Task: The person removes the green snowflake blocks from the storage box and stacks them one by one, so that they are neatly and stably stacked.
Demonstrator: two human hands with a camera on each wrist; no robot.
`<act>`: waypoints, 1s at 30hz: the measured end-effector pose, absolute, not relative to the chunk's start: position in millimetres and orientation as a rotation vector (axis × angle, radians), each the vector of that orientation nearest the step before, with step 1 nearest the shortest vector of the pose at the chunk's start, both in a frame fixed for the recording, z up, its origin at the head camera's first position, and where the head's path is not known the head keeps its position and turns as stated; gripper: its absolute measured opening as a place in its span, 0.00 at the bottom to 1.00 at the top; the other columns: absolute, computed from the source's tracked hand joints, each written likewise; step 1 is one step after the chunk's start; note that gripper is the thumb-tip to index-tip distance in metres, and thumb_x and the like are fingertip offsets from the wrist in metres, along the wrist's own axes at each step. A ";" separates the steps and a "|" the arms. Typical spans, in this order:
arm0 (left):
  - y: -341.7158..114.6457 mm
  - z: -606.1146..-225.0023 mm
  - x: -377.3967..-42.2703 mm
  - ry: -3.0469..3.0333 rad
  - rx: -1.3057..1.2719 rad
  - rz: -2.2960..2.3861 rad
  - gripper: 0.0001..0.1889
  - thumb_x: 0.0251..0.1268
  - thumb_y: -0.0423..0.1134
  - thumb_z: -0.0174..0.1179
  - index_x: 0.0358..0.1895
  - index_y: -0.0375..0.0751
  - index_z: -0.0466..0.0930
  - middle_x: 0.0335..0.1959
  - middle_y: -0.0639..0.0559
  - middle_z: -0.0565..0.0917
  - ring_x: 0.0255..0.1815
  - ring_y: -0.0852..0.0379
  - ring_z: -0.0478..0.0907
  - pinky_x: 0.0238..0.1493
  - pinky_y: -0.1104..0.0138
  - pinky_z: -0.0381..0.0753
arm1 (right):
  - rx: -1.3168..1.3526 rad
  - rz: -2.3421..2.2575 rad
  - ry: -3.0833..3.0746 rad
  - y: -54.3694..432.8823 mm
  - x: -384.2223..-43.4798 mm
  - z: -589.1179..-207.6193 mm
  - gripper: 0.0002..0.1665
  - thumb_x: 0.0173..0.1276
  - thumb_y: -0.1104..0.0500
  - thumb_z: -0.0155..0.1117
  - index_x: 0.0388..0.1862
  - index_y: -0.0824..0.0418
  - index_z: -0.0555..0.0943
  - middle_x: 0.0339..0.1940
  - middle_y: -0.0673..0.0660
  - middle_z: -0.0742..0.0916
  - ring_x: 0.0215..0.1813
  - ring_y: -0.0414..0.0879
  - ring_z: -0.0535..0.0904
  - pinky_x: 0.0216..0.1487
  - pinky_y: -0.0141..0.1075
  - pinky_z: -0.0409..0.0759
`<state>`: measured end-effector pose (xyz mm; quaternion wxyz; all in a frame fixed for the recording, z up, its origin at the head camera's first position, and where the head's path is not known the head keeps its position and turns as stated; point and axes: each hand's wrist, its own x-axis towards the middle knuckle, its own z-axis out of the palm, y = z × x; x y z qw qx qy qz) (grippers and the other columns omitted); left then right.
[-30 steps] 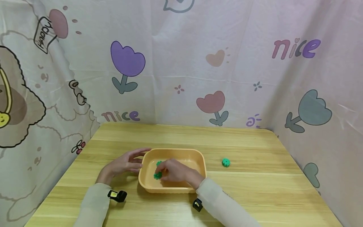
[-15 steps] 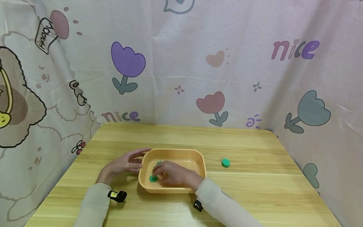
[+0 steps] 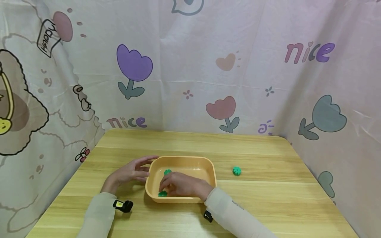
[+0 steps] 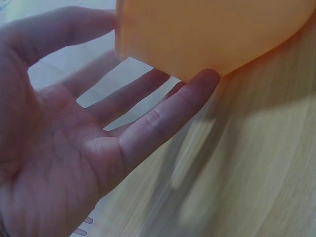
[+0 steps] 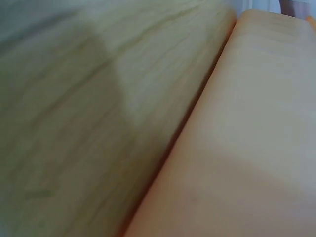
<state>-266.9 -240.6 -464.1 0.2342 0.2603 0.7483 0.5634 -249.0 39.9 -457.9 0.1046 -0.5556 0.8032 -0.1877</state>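
A shallow peach-orange plastic basin [image 3: 200, 164] stands on the wooden table. My left hand [image 3: 130, 172] rests at its left end, fingers spread and nearly straight; in the left wrist view, fingertips [image 4: 205, 79] meet the outer wall. Inside the basin my right hand [image 3: 182, 183] points down with bent fingers, its fingertips at a green notched plastic disc [image 3: 162, 194] by the front wall. Another green notched disc [image 3: 167, 172] lies behind that hand on the basin floor. In the right wrist view only the basin's outer side [image 5: 237, 128] shows; the hand is hidden.
Right of the basin, a green notched piece [image 3: 236, 171] sits on the table [image 3: 262, 198], looking thicker than the discs. A printed curtain [image 3: 184, 66] hangs behind the table and along both sides. Black wrist cameras [image 3: 127, 206] sit on both sleeves.
The green disc at my right fingertips has shifted left, then toward the basin's front wall, with the fingers following. The other disc shows more fully. My left hand and the basin stay put.
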 end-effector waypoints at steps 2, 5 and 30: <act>-240.5 -463.8 -266.6 2.054 0.712 1.547 0.40 0.72 0.35 0.60 0.83 0.43 0.53 0.77 0.25 0.62 0.70 0.32 0.74 0.55 0.56 0.89 | -1.659 -0.539 2.332 38.9 -248.7 -457.9 0.15 0.72 0.62 0.68 0.56 0.53 0.88 0.57 0.45 0.89 0.60 0.32 0.80 0.67 0.21 0.73; -240.8 -464.0 -266.7 2.050 0.713 1.551 0.39 0.72 0.34 0.60 0.83 0.43 0.53 0.77 0.26 0.61 0.70 0.31 0.73 0.55 0.55 0.89 | -1.695 -0.527 2.302 37.5 -248.2 -458.1 0.13 0.74 0.62 0.67 0.54 0.54 0.89 0.55 0.45 0.89 0.59 0.31 0.81 0.66 0.19 0.72; -241.5 -465.5 -267.8 2.028 0.743 1.565 0.39 0.72 0.33 0.58 0.83 0.43 0.52 0.76 0.25 0.62 0.68 0.32 0.75 0.54 0.56 0.89 | -1.548 -0.445 2.572 48.4 -245.2 -452.5 0.07 0.64 0.60 0.77 0.41 0.55 0.90 0.41 0.46 0.89 0.44 0.31 0.80 0.46 0.12 0.74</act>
